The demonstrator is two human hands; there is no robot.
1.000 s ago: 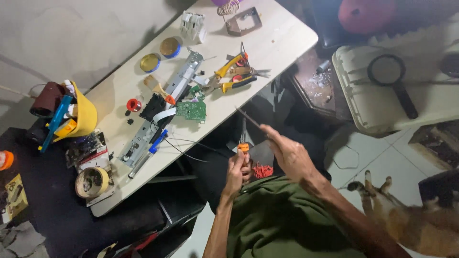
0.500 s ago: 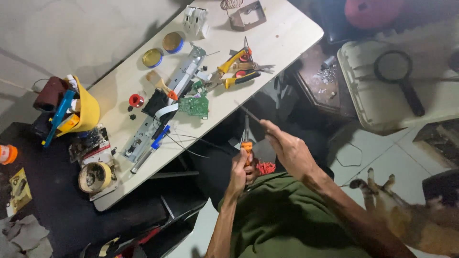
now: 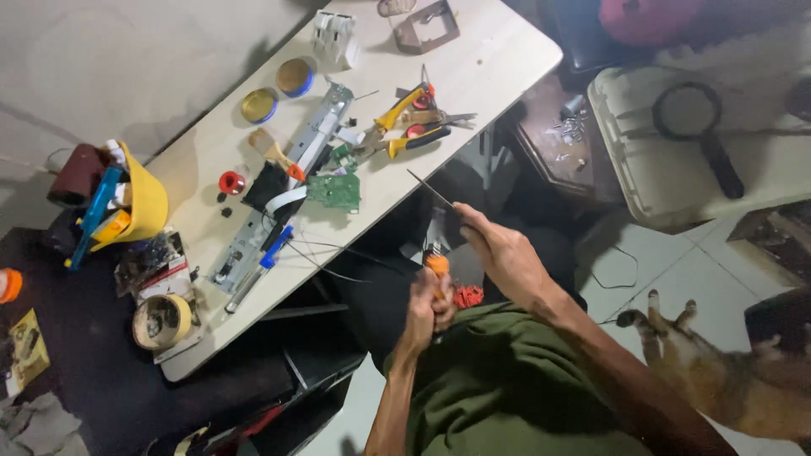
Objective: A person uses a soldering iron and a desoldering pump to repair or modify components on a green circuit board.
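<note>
Yellow shows first at the far left, where a yellow bin [image 3: 145,203] sits at the end of the desk [image 3: 498,63], with a tape roll [image 3: 160,321] near the front corner. Next come two round tins [image 3: 277,91], a small brush [image 3: 272,152], a long grey metal part [image 3: 287,190] and a green board [image 3: 334,191] lying beside it. Pliers [image 3: 404,125] with yellow and orange handles lie past the middle. Below the desk edge, over the lap, the left hand [image 3: 425,312] is shut tight in a fist around the orange handle [image 3: 437,265] of a small tool. That handle looks thick and easy to hold, so the fist there seems the right place for it. The right hand [image 3: 500,253] pinches a thin dark rod [image 3: 429,187] between thumb and fingers at its lower end, and the rod sticks up and to the left, toward the desk edge. It looks stiff, light and pointed, so it should be held low, away from the tip. I cannot tell if the rod joins the handle. Farther right a magnifier [image 3: 697,118] lies on a pale lid [image 3: 650,181], and a cat [image 3: 726,380] lies on the floor at the right.
</note>
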